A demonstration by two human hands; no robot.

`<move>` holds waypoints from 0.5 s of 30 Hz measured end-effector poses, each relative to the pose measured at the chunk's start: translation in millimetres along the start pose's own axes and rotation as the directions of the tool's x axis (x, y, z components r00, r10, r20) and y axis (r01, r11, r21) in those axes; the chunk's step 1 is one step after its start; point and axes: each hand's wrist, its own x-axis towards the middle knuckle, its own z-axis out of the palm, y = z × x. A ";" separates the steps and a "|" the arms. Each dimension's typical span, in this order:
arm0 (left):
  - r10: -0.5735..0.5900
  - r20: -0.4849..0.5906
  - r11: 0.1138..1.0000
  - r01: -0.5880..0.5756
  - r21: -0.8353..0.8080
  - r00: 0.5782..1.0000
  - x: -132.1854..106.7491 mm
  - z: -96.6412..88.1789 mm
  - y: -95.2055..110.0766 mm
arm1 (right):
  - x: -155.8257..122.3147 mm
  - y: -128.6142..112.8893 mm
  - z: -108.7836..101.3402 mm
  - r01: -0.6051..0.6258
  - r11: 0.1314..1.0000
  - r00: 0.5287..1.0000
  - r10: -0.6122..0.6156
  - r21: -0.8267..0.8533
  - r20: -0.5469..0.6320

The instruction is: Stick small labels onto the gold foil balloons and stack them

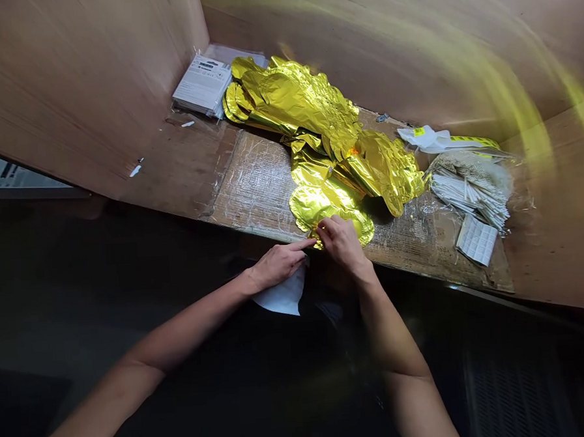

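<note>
A heap of flat gold foil balloons (316, 126) lies across a wooden bench (255, 181). The nearest gold foil piece (320, 204) reaches the bench's front edge. My right hand (342, 242) pinches the near rim of that piece with curled fingers. My left hand (279, 261) is beside it, its forefinger stretched out to the same rim and the other fingers folded. Under my left hand a white sheet (284, 297) shows below the bench edge.
A stack of white printed packets (201, 86) sits in the back left corner. At the right lie a bundle of white straws (467, 193) in clear wrap, a small white card (476, 240) and a white bag (429, 139). Plywood walls enclose the bench.
</note>
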 end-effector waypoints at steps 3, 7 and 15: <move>-0.004 -0.011 1.000 0.004 0.005 1.000 -1.6 1.5 -2.8 | -1.1 4.5 -1.0 -0.070 0.991 0.993 0.058 -0.117 -0.100; 0.061 0.011 0.996 -0.060 -0.067 0.998 -2.9 -5.4 -2.7 | -1.1 14.6 -3.8 -0.015 0.997 0.999 0.012 -0.078 -0.043; 0.165 0.072 0.983 -0.170 0.072 0.984 3.4 -2.0 -8.0 | 17.7 36.1 -6.7 -0.111 0.950 0.985 0.066 0.293 0.162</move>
